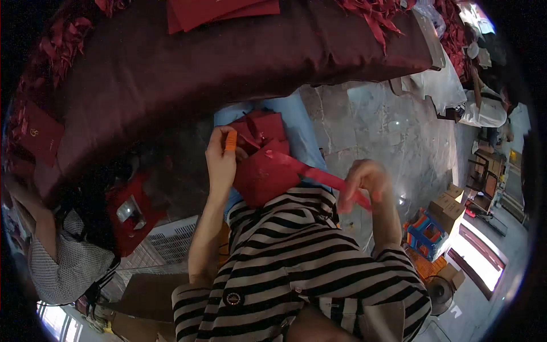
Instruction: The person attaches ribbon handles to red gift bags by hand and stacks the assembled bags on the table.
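A red paper bag (pixel 265 176) lies on my lap, over blue trousers and against my striped shirt. My left hand (pixel 222 157) is closed at the bag's upper left edge, with an orange sleeve (pixel 231 141) round one finger. From the bag's middle a red ribbon (pixel 313 172) stretches out to the right. Its far part is in my right hand (pixel 366 181), whose fingers are closed and a little blurred. More ribbon (pixel 253 130) shows at the top of the bag.
A table under a dark red cloth (pixel 216 71) curves across in front, bearing red bags (pixel 222 11) and bunches of red ribbon (pixel 373 20). At left, another person's arm (pixel 37 211) reaches in. Boxes (pixel 447 205) and a fan (pixel 439 292) stand at right.
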Available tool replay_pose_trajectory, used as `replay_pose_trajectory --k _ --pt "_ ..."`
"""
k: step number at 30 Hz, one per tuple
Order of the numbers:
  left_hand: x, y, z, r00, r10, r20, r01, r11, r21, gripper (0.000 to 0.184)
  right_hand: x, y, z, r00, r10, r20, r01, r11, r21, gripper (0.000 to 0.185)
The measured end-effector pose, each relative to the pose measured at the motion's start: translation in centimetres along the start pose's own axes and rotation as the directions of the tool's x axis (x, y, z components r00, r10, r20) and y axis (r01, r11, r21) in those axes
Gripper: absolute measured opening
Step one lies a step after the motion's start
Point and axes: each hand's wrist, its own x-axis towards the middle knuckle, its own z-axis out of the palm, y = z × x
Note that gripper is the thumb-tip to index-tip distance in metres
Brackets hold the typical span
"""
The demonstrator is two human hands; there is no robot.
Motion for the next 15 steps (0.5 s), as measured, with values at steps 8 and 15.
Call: replay_pose_trajectory --k 8,15 --pt "-1.6 2.1 0.7 0.986 0.140 0.091 -0.155 0.970 0.190 0.024 -1.0 0.4 1.2 0.423 -0.365 -0.829 0.514 0.851 -0.112 0.023" --pt "-3.3 1.8 -1.6 0.754 0.393 0.527 -0.644 0.284 0.710 0.046 -0.1 -0.4 1.2 -0.014 -0.264 -0.964 0.415 0.876 -0.246 0.022"
